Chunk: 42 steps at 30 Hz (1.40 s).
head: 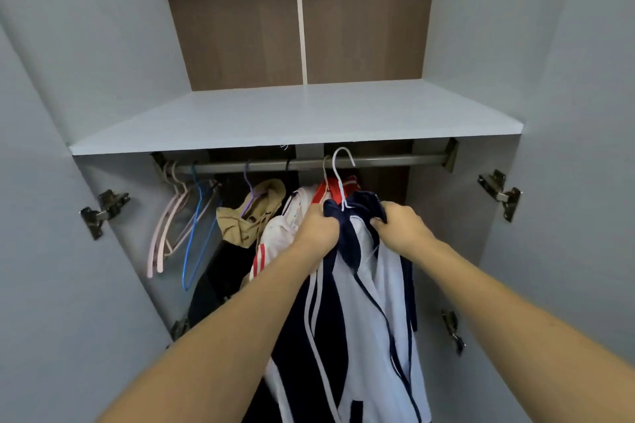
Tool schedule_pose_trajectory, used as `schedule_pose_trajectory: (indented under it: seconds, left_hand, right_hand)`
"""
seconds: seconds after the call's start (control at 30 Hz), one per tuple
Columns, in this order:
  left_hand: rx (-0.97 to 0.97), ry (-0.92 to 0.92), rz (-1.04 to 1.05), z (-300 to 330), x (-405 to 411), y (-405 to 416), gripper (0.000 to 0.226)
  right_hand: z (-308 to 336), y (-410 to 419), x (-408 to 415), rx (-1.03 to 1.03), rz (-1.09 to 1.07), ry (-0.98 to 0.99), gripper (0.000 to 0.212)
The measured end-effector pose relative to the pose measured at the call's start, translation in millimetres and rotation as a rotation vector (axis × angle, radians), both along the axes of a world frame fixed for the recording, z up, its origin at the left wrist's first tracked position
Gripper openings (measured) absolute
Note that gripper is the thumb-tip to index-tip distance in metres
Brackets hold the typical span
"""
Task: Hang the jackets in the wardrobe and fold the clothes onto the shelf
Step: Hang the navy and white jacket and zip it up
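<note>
A navy-and-white jacket (pixel 364 285) hangs from a white hanger (pixel 340 178) that I hold up in front of the wardrobe rail (pixel 309 163). My left hand (pixel 318 227) grips the jacket's left shoulder by the collar. My right hand (pixel 400 225) grips its right shoulder. The hanger's hook stands just in front of the rail; whether it rests on the rail I cannot tell. Behind it on the rail hang a white jacket with red stripes (pixel 278 233), a tan garment (pixel 254 213) on a purple hanger and a black garment (pixel 220 271).
A white shelf (pixel 295 117) lies above the rail. Pink hangers (pixel 168 220) and a blue hanger (pixel 197 227) hang bare at the rail's left end. Both wardrobe doors stand open, with metal hinges (pixel 104 211) on the side walls.
</note>
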<state>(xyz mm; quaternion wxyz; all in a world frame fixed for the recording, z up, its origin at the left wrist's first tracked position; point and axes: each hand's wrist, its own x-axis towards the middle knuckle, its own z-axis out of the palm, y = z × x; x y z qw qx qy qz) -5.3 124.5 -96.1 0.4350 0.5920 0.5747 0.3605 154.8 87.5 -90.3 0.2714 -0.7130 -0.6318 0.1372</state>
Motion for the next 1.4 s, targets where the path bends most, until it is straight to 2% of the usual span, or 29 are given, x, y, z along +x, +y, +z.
schedule_pose_trajectory:
  seconds: [0.17,0.27,0.5,0.6,0.67,0.73,0.8,0.9,0.97,1.03,1.1,1.23,1.4]
  left_hand:
    - [-0.010,-0.047,0.014,-3,32,63,0.007]
    - [-0.032,-0.051,-0.013,-5,52,98,0.026]
    - [0.033,-0.004,-0.007,-39,101,164,0.032]
    - [0.115,0.074,0.002,-71,113,181,0.031]
    - [0.177,0.097,0.020,-96,114,186,0.030]
    - [0.270,0.085,0.023,-116,115,189,0.025]
    - [0.415,0.158,0.017,-130,115,190,0.018]
    - [0.654,0.296,0.040,-144,116,188,0.008]
    - [0.856,0.440,0.103,-157,118,186,0.017]
    - [1.086,0.676,0.236,-177,120,184,0.036]
    - [1.246,0.850,0.347,-203,120,179,0.054]
    - [1.353,0.862,0.370,-271,116,171,0.070]
    - [1.341,0.857,0.287,-350,109,161,0.075]
  right_hand:
    - [-4,51,11,-0.042,-0.096,-0.012,0.029]
    - [-13,78,24,0.008,-0.151,-0.001,0.032]
    - [-72,135,55,0.049,-0.264,-0.095,0.020]
    - [-114,159,73,0.127,-0.249,-0.075,0.003]
    - [-145,169,82,0.213,-0.222,-0.010,0.011]
    - [-176,176,88,0.288,-0.210,0.054,0.013]
    - [-204,184,90,0.337,-0.204,0.078,0.009]
    - [-240,199,90,0.447,-0.191,0.142,0.015]
    - [-263,207,91,0.530,-0.211,0.240,0.022]
    - [-287,214,93,0.564,-0.283,0.283,0.012]
    - [-313,218,96,0.573,-0.347,0.315,0.021]
    - [-375,215,103,0.570,-0.370,0.392,0.018]
    - [-450,206,113,0.595,-0.402,0.275,0.026]
